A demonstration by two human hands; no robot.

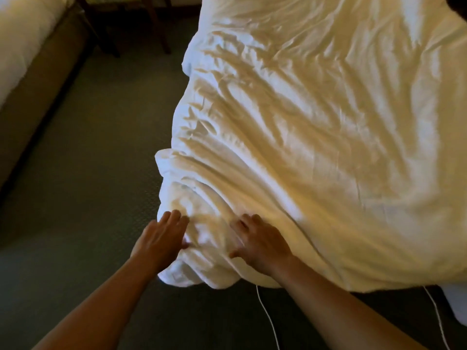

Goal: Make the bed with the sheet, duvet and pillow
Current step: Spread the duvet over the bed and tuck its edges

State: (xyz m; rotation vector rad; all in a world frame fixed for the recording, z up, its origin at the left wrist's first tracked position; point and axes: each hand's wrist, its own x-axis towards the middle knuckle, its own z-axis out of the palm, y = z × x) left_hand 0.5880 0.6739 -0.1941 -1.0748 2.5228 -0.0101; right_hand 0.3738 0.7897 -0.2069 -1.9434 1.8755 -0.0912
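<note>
A white, heavily creased duvet [316, 137] covers the bed and fills the right of the view. Its near left corner is bunched into folds and hangs over the bed's edge. My left hand [161, 239] lies flat against the left side of that bunched corner, fingers together and pointing up, thumb touching the cloth. My right hand [260, 242] presses on top of the same corner, fingers spread and dug into the folds. Whether either hand pinches the cloth is not clear. No pillow is visible; the sheet is hidden under the duvet.
Dark green carpet [83, 178] runs between this bed and a second bed [27, 59] at the far left. Dark wooden furniture legs [161, 26] stand at the top. Two thin white cords [267, 322] hang below my arms. More white cloth [454, 301] shows at the lower right.
</note>
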